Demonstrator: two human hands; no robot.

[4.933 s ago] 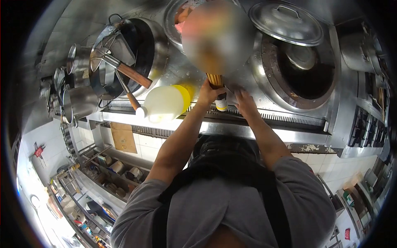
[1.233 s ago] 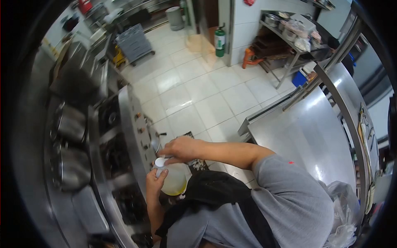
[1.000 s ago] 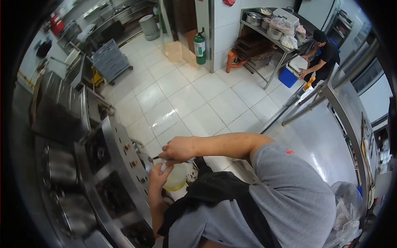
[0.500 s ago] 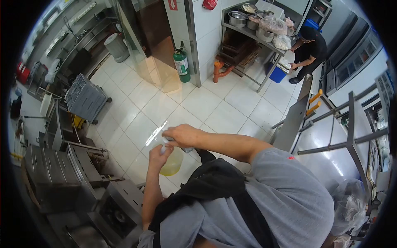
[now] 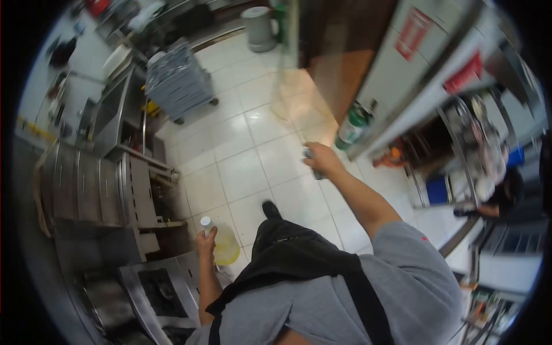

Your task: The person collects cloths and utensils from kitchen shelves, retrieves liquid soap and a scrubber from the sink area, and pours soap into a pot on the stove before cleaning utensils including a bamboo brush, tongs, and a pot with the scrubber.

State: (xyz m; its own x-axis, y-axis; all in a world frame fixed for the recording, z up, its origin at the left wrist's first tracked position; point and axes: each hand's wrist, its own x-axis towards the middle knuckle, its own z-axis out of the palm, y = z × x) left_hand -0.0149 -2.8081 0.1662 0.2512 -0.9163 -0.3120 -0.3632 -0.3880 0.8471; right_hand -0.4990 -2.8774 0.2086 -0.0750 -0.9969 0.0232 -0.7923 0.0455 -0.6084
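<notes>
My left hand (image 5: 206,241) is closed round the neck of a see-through plastic jug (image 5: 226,250) of pale yellow liquid. A white cap (image 5: 206,221) shows at its top, above my fingers. The jug hangs low on my left side, near the steel cooking units. Well apart from it, my right hand (image 5: 325,159) is stretched out ahead, its fingers wrapped round a small grey object (image 5: 315,168). Blur and my fingers hide what kind of thing it is.
White floor tiles lie ahead, with a grey wheeled cart (image 5: 175,80) and a grey bin (image 5: 259,30) beyond. A green cylinder (image 5: 352,127) stands by the door frame. Steel counters line the left. At right, a co-worker (image 5: 506,192) is beside a loaded steel table.
My hands have parted: the right moved up and away from the jug's top with the grey object, the left lowered with the jug. My view has turned, and the cart now appears nearer.
</notes>
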